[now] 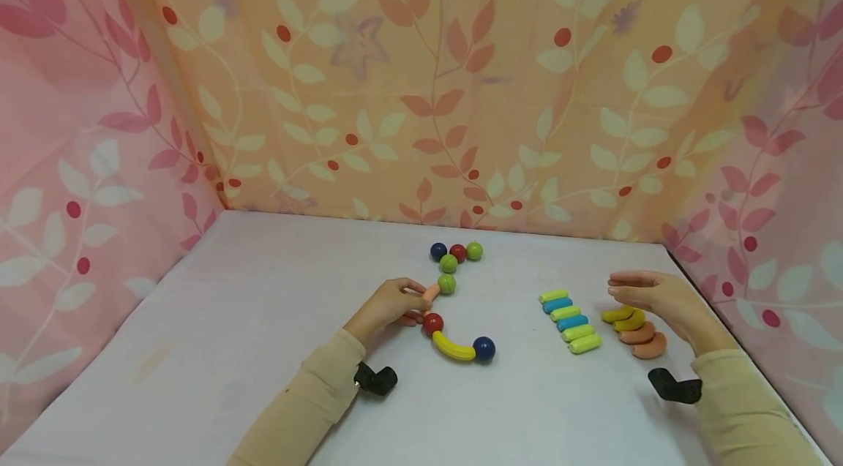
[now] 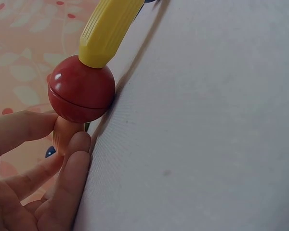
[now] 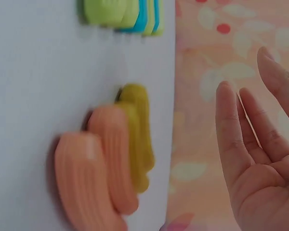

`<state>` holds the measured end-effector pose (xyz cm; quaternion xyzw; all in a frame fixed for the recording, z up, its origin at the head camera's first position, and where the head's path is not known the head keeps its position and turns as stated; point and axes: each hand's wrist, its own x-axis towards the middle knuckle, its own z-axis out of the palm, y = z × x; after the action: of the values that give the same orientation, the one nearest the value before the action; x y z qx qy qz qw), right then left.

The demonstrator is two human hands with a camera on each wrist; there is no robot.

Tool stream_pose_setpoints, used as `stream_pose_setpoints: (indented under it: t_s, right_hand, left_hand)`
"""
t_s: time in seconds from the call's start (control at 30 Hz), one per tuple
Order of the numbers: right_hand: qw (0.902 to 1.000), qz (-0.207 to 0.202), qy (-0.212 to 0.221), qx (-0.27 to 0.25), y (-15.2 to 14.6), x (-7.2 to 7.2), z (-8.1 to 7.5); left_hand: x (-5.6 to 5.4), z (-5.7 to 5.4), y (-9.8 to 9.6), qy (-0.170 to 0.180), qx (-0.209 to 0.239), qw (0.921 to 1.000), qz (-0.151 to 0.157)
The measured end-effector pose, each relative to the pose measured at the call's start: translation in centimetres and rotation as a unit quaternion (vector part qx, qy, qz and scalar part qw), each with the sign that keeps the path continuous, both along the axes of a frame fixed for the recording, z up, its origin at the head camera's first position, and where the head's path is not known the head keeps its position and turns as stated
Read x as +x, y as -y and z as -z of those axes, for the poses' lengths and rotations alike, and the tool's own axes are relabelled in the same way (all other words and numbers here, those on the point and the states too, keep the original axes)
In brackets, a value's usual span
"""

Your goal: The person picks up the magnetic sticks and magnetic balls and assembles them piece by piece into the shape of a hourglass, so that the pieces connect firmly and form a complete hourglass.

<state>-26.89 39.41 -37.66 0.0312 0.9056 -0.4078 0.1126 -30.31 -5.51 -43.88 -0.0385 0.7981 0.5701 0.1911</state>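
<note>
My left hand (image 1: 390, 305) pinches an orange curved stick (image 2: 68, 132) between thumb and fingers. One end of the stick meets a red ball (image 1: 432, 323), and its far end lies by a green ball (image 1: 446, 284). From the red ball a yellow curved stick (image 1: 453, 347) runs to a dark blue ball (image 1: 484, 349). My right hand (image 1: 668, 305) hovers with straight fingers over the right side, holding nothing. Nearest to it lie yellow curved sticks (image 1: 630, 320) and orange curved sticks (image 1: 648, 345), side by side on the table.
A column of short green and blue straight sticks (image 1: 569, 323) lies between the hands. Farther back sit another green ball (image 1: 448, 263), a blue ball (image 1: 438, 252), a red ball (image 1: 457, 253) and a green ball (image 1: 474, 251). Patterned curtains (image 1: 435, 85) border the white table (image 1: 217, 334).
</note>
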Motion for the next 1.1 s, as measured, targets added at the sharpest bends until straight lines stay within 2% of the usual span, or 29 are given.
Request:
stream_pose_setpoints:
  t_s: [0.33,0.47,0.63,0.9,1.1]
  right_hand:
    - [0.9995,0.029,0.008,0.0,-3.4,-0.4,1.3]
    - [0.9977,0.056,0.037,0.001,-4.3,-0.8,1.9]
    - [0.9943,0.078,0.073,0.0,-5.0,-1.3,2.6]
    - [0.9931,0.09,0.074,-0.016,-5.6,-2.0,3.6]
    - [0.9919,0.094,0.085,-0.007,-5.5,-2.4,4.1]
  left_hand:
    - [0.0,0.0,0.0,-0.004,0.01,0.9999,0.002]
    - [-0.1,0.1,0.0,-0.006,0.009,0.9999,0.0]
    - [-0.1,0.3,0.1,-0.003,0.013,0.9999,0.004]
    - [0.0,0.1,0.0,-0.004,0.008,0.9999,0.005]
    - [0.0,0.2,0.0,-0.002,0.005,1.0,0.001]
